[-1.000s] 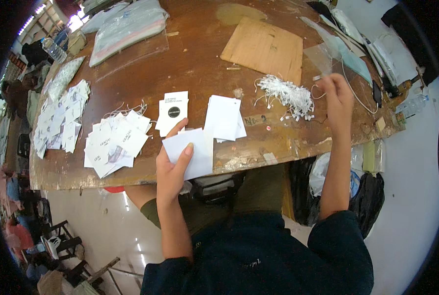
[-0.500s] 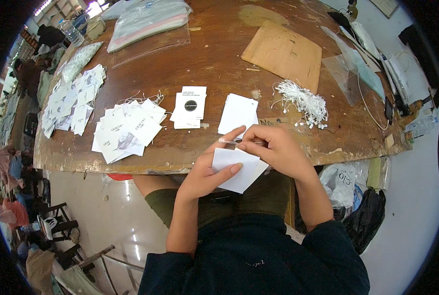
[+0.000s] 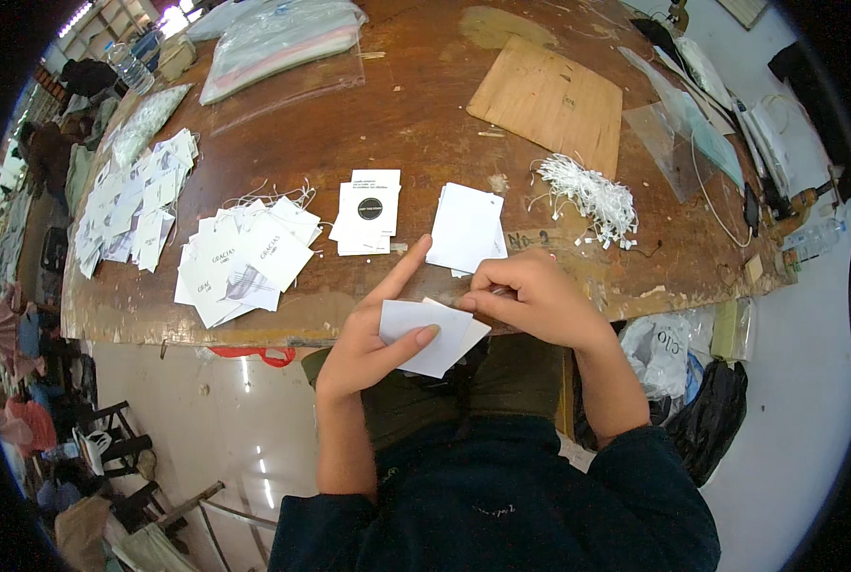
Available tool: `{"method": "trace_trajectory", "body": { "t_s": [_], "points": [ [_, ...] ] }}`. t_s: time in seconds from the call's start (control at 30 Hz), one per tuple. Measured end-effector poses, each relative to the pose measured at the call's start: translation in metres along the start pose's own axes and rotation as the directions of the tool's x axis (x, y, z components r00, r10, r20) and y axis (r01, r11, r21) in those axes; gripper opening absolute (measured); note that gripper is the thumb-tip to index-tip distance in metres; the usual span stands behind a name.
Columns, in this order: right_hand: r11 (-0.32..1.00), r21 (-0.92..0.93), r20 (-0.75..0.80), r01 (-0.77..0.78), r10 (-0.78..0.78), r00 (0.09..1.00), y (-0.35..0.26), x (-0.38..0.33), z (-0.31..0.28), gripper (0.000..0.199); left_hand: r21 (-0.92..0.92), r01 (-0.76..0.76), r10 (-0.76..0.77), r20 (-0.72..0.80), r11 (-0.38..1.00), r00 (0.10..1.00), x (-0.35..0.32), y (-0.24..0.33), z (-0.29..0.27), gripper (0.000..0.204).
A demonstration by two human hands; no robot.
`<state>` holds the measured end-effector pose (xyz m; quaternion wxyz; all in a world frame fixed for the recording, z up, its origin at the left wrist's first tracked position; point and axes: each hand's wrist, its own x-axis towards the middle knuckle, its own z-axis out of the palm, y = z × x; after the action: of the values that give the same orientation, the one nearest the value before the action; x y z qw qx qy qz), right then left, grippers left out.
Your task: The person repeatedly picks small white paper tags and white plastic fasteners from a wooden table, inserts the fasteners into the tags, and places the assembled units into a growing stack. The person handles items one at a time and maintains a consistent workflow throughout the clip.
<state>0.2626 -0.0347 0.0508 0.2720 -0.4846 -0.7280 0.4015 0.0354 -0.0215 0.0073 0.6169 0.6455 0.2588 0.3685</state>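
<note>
My left hand (image 3: 364,348) is closed on two overlapping white paper tags (image 3: 421,334), its thumb flat across the front one and its index finger stretched up toward the table. The rear tag is cream and sticks out to the right. My right hand (image 3: 530,296) makes a pinch of thumb and index finger beside the rear tag's upper corner; whatever thin thing sits in the pinch is too small to make out. Just beyond my hands lies a stack of blank white tags (image 3: 464,229). To its right is a tangled heap of white tag strings (image 3: 589,202).
Left on the wooden table (image 3: 349,114) are printed cards with a black circle (image 3: 368,214), a pile of strung tags (image 3: 240,262) and a larger pile (image 3: 138,205). Farther off lie a wooden board (image 3: 549,100) and clear plastic bags (image 3: 283,48). Black bags (image 3: 711,429) stand at lower right.
My left hand has moved left and slightly down with the tags, its index finger now straightened. My right hand has stayed near its place, and the gap between the hands has widened.
</note>
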Motion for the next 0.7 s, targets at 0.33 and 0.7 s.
{"method": "trace_trajectory", "body": {
  "t_s": [0.33,0.7],
  "points": [
    [0.971,0.24,-0.019,0.016,-0.012,1.0,0.009,-0.007,-0.012,0.023,0.001,0.129,-0.129,0.03,0.992,0.991,-0.01,0.002,-0.006,0.025],
    [0.723,0.589,-0.445,0.36,-0.082,0.892,0.031,-0.026,-0.018,0.024,-0.1,0.063,-0.071,-0.079,0.993,0.994,-0.016,-0.004,-0.017,0.026]
  ]
}}
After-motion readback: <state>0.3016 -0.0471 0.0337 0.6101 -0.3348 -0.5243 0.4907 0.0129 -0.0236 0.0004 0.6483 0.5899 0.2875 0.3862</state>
